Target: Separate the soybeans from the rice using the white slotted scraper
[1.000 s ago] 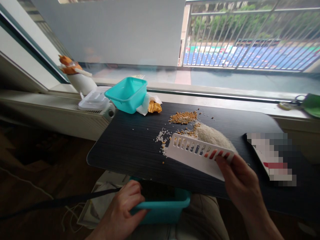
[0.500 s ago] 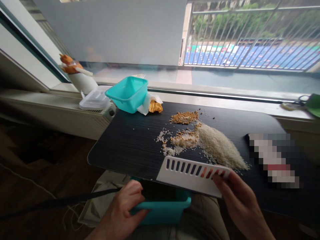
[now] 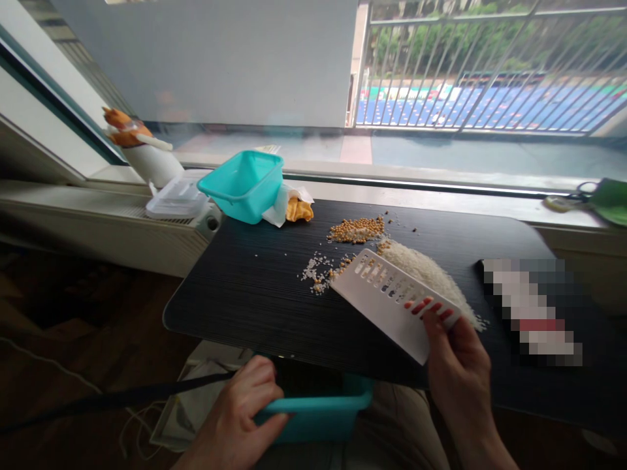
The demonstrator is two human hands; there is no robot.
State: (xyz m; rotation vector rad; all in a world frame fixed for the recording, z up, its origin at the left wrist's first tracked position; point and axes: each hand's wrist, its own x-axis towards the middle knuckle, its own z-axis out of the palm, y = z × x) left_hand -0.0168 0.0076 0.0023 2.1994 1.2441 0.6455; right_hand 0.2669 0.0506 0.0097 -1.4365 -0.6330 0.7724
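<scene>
My right hand (image 3: 455, 352) grips a flat white slotted plastic plate (image 3: 379, 307) by its right end, fingers showing through the slots. The plate is tilted over the table and hides part of the grains behind it. Behind it lie a heap of white rice (image 3: 426, 264) and a small pile of yellow-brown beans (image 3: 357, 230) mixed with some rice. Loose rice grains (image 3: 313, 271) are scattered left of the plate. My left hand (image 3: 252, 398) is closed on the rim of a turquoise plastic box (image 3: 318, 418) held below the table's front edge.
A second turquoise box (image 3: 245, 189) stands at the back left beside a crumpled yellow-brown item (image 3: 298, 209) in white paper. A clear lid (image 3: 179, 196) rests on the radiator (image 3: 108, 212). A dark, blurred-out flat object (image 3: 533, 313) lies on the right of the black table (image 3: 220, 281).
My right hand has moved the slotted plate away from the table's front edge, up toward the grains, and angled it. My left hand stays on the box rim.
</scene>
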